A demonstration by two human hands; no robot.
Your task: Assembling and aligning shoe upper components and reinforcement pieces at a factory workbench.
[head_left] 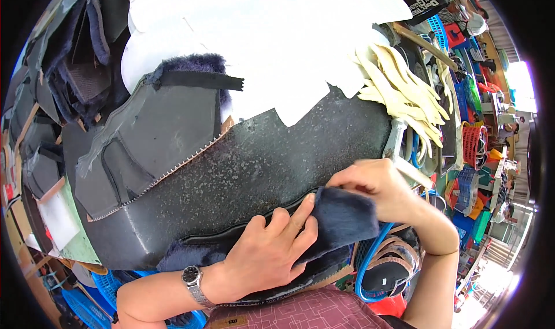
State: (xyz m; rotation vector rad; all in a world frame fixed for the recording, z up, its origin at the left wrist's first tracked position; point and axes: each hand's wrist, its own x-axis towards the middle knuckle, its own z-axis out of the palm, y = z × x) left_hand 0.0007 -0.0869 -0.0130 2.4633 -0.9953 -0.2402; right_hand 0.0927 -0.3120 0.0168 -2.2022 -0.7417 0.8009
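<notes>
Fingers of the right hand (378, 181) pinch the dark-blue fleece (345, 219) at the near edge of the counter (283, 155); the left hand (266, 257) presses it, grip unclear. Seemingly light and floppy, it's best held by its border.

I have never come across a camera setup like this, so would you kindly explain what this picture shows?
There is no machine: these are a person's bare hands, seen from above by a head-worn fisheye camera, which bends straight edges near the rim. The left hand, with a watch at its wrist, lies against dark blue fuzzy fabric; the right hand appears to pinch its upper edge. On the black work surface lie a grey panel, white sheets and pale yellow strips.
</notes>
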